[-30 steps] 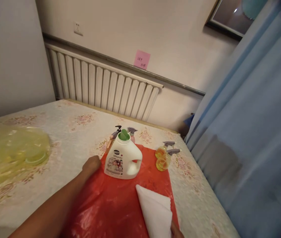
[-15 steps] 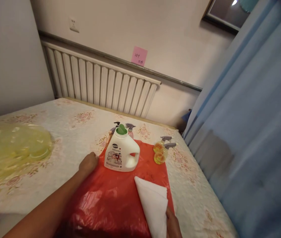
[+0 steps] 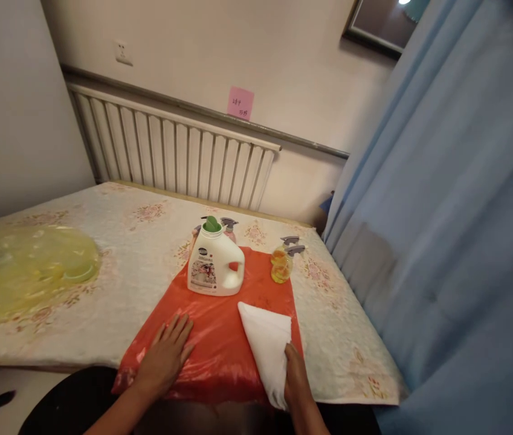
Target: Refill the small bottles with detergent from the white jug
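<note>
Spread over the bed's near edge is a red plastic bag [image 3: 220,329]. My left hand [image 3: 165,353] lies flat on its left part with fingers spread. At the bag's right side, my right hand [image 3: 296,374] grips a folded white cloth [image 3: 265,338], thumb on top; the cloth rests over the bag. A white detergent jug [image 3: 213,266] with a green cap stands upright on the far part of the bag, its handle to the right. Beside the bag's far right corner are two spray bottles [image 3: 280,266] with yellow contents and grey trigger heads.
More spray bottles [image 3: 229,229] stand partly hidden behind the jug. A crumpled yellow plastic bag [image 3: 25,266] lies on the left of the flowered bedspread [image 3: 124,254]. A radiator [image 3: 170,145] runs along the wall, and a blue curtain [image 3: 410,211] hangs at the right.
My left hand has come back from the bag's far left edge and now lies flat nearer to me. The right hand still holds the cloth. The view has shifted slightly.
</note>
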Tool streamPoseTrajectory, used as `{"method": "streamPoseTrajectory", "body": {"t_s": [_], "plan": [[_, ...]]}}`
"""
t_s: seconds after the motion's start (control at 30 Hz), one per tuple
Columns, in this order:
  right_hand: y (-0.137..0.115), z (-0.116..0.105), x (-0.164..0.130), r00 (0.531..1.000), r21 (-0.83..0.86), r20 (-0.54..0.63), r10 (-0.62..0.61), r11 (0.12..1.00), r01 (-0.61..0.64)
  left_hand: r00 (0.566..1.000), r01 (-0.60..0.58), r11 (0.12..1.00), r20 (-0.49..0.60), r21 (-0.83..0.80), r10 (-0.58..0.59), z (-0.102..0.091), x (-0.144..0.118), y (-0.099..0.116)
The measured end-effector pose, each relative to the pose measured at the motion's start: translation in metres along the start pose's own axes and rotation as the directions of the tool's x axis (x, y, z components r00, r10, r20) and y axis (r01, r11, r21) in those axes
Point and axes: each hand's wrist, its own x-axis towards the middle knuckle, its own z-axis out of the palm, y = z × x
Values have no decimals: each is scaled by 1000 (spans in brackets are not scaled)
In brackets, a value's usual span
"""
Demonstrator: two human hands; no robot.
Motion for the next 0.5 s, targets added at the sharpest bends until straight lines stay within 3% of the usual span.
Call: {"method": "streamPoseTrajectory", "body": {"t_s": [0.1, 0.3, 0.4, 0.5], "plan": [[-3, -1, -6, 1000, -23, -2, -1, 1000, 1, 999, 27, 998, 26, 62, -29, 3, -10, -13], [-22, 10, -26, 958, -87, 281, -54, 993, 82, 996, 77, 990, 30, 122, -81, -1, -20, -28], [-30, 15, -39, 888, -235, 455, -60, 954, 185, 992, 126, 980, 8, 153, -128, -7, -17, -29], [-35, 18, -49, 805, -432, 590, -69, 815, 386, 989, 147, 979, -50, 142, -141, -19, -6, -29]]}}
